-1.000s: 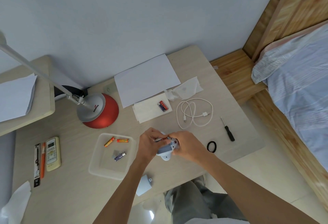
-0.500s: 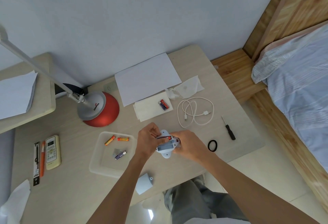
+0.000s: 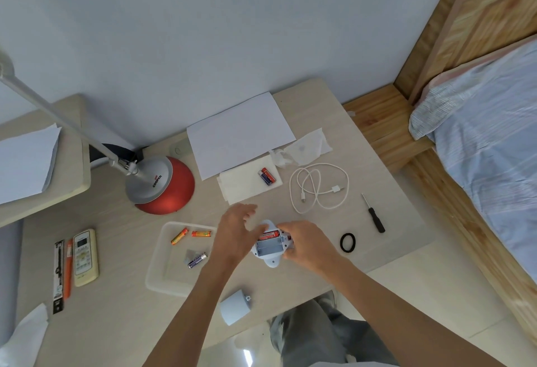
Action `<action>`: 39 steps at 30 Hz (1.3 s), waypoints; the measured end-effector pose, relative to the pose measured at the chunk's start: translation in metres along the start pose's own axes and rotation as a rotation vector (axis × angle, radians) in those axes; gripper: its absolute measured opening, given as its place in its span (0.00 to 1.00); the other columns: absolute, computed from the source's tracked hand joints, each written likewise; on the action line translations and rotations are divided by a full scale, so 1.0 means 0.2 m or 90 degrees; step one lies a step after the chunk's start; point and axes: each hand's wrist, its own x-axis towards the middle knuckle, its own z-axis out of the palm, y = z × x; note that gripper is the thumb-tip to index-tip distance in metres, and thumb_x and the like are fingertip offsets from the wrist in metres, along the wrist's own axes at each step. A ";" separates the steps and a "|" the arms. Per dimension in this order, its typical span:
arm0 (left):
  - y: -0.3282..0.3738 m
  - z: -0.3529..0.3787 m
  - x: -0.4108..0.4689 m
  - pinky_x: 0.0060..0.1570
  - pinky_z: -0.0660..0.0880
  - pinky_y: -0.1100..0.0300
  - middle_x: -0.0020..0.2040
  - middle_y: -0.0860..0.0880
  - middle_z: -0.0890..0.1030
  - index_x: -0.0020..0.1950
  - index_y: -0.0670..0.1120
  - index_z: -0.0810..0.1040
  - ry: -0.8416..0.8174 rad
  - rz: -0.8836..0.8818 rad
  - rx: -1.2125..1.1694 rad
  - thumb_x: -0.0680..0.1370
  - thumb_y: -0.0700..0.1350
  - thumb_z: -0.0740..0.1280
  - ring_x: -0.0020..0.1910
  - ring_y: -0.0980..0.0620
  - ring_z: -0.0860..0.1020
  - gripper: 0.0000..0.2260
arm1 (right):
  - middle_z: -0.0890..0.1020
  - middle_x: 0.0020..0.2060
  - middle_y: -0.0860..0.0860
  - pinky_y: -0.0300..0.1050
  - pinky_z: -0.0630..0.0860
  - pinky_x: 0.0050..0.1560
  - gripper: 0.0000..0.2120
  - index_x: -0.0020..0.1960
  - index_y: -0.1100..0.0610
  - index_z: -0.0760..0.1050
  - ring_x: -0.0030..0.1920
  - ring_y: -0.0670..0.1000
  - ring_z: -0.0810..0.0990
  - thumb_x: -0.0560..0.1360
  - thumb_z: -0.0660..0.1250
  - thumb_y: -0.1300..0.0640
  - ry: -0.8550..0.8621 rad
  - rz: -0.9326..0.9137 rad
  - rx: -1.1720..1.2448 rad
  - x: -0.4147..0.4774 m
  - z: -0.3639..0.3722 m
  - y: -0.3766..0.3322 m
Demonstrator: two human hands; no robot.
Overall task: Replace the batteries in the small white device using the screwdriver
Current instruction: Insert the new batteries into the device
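Evidently the right hand [image 3: 305, 246] pins the white device [image 3: 268, 247] compartment-up, one red battery [image 3: 268, 233] seated, so the spread, empty left hand [image 3: 235, 233] can fetch another.

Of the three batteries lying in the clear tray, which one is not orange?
The dark blue battery nearest the tray's front edge; the two others are orange.

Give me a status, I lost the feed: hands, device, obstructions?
Left hand open, off the device. Right hand gripping white device, compartment open, one battery seated. Screwdriver idle on desk. Nothing obstructing.
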 end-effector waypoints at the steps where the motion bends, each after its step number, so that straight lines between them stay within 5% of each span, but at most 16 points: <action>1: 0.02 -0.03 0.01 0.58 0.81 0.51 0.60 0.49 0.82 0.68 0.46 0.81 0.042 0.043 0.100 0.74 0.51 0.80 0.59 0.50 0.79 0.24 | 0.85 0.46 0.48 0.48 0.83 0.48 0.15 0.59 0.49 0.81 0.45 0.50 0.83 0.73 0.75 0.55 0.006 -0.001 0.002 -0.01 0.01 0.00; 6: 0.16 -0.11 0.17 0.61 0.79 0.45 0.63 0.38 0.78 0.73 0.36 0.73 0.170 0.186 0.350 0.79 0.52 0.74 0.62 0.38 0.76 0.29 | 0.86 0.52 0.48 0.44 0.83 0.53 0.20 0.65 0.50 0.80 0.52 0.50 0.85 0.75 0.76 0.53 0.020 -0.014 0.001 -0.01 0.02 0.01; 10: 0.22 -0.04 0.32 0.63 0.75 0.48 0.63 0.39 0.78 0.71 0.36 0.72 0.115 0.169 0.440 0.81 0.57 0.70 0.62 0.40 0.76 0.29 | 0.86 0.55 0.47 0.37 0.77 0.54 0.21 0.68 0.49 0.79 0.55 0.49 0.85 0.76 0.76 0.51 0.028 -0.016 0.003 -0.01 0.03 0.01; 18: 0.09 0.11 0.60 0.61 0.75 0.50 0.59 0.42 0.76 0.62 0.40 0.75 -0.010 0.134 0.445 0.80 0.64 0.68 0.58 0.43 0.73 0.27 | 0.86 0.57 0.48 0.46 0.82 0.61 0.23 0.69 0.49 0.78 0.57 0.50 0.84 0.76 0.77 0.53 0.029 -0.012 0.012 -0.01 0.06 0.02; 26: 0.06 0.11 0.63 0.58 0.75 0.48 0.56 0.43 0.76 0.57 0.41 0.78 -0.005 0.098 0.248 0.77 0.53 0.76 0.57 0.42 0.74 0.18 | 0.86 0.56 0.48 0.45 0.82 0.60 0.22 0.69 0.49 0.78 0.56 0.50 0.84 0.76 0.77 0.53 0.039 -0.007 0.015 -0.02 0.06 0.02; 32: 0.04 0.01 0.46 0.55 0.81 0.49 0.56 0.48 0.80 0.63 0.47 0.79 -0.014 -0.019 0.071 0.69 0.36 0.77 0.49 0.47 0.82 0.23 | 0.86 0.55 0.48 0.47 0.82 0.59 0.20 0.67 0.49 0.79 0.55 0.50 0.84 0.76 0.76 0.54 0.030 0.003 0.011 -0.02 0.04 0.00; 36: 0.04 -0.11 0.25 0.51 0.84 0.55 0.48 0.55 0.86 0.55 0.50 0.85 0.011 0.021 -0.025 0.66 0.26 0.71 0.44 0.56 0.84 0.25 | 0.86 0.55 0.48 0.48 0.83 0.58 0.20 0.67 0.49 0.79 0.55 0.50 0.84 0.76 0.76 0.54 0.026 -0.001 0.002 -0.02 0.03 -0.01; 39: 0.06 -0.17 0.09 0.51 0.84 0.57 0.45 0.56 0.88 0.51 0.48 0.87 0.022 -0.030 -0.137 0.70 0.28 0.77 0.43 0.56 0.86 0.17 | 0.86 0.53 0.49 0.47 0.82 0.55 0.18 0.65 0.50 0.79 0.52 0.51 0.84 0.75 0.76 0.56 0.031 -0.011 -0.001 -0.02 0.02 -0.01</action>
